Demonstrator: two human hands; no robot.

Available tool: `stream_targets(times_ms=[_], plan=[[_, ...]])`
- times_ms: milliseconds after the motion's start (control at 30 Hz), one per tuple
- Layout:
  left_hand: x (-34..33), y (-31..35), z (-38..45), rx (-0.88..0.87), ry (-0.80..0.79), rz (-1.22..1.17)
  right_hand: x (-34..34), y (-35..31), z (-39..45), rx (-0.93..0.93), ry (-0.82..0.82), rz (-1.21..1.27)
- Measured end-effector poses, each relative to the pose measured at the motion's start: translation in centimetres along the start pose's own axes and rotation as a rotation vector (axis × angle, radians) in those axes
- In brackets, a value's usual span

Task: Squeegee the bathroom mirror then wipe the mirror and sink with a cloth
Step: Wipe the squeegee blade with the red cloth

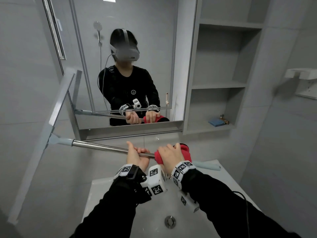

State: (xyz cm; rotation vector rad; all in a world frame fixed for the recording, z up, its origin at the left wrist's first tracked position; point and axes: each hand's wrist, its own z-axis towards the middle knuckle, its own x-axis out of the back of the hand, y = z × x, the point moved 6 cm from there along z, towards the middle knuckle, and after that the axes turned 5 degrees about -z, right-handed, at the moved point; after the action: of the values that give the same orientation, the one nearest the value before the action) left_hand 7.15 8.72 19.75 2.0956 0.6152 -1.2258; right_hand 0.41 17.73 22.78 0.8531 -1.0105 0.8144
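Steel squeegee pole (103, 147) through red cloth (181, 151)

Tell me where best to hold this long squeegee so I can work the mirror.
Probably the bare metal pole, gripped from above with both hands spread apart. The squeegee has a wide blade far out left, so a spread grip should steady it.

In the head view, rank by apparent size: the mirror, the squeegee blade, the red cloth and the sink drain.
1. mirror
2. squeegee blade, though nearness to the camera enlarges it
3. red cloth, partly hidden by the right hand
4. sink drain
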Motion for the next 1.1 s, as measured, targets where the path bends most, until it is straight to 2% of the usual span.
stream_targets(times_ms=[133, 467, 733, 900, 1100], plan=[[0.5, 0.6, 0.5, 0.018, 0.020, -0.026, 0.4, -0.2, 0.1, 0.024, 0.043, -0.024], [1.2, 4.2, 0.9, -0.060, 0.042, -0.010, 1.3, -0.3, -0.8, 0.031, 0.169, -0.084], [3.2, 5.9, 1.0, -0.061, 0.126, 0.009, -0.3, 0.9, -1.6, 0.111, 0.008, -0.108], [3.4, 5.5, 0.7, -0.072, 0.134, 0.034, -0.7, 0.3, -1.5, 0.155, 0.014, -0.155], [3.3, 6.5, 1.1, -0.158, 0.117, 0.000, -1.1, 0.1, -1.2, 0.135, -0.057, -0.093]])
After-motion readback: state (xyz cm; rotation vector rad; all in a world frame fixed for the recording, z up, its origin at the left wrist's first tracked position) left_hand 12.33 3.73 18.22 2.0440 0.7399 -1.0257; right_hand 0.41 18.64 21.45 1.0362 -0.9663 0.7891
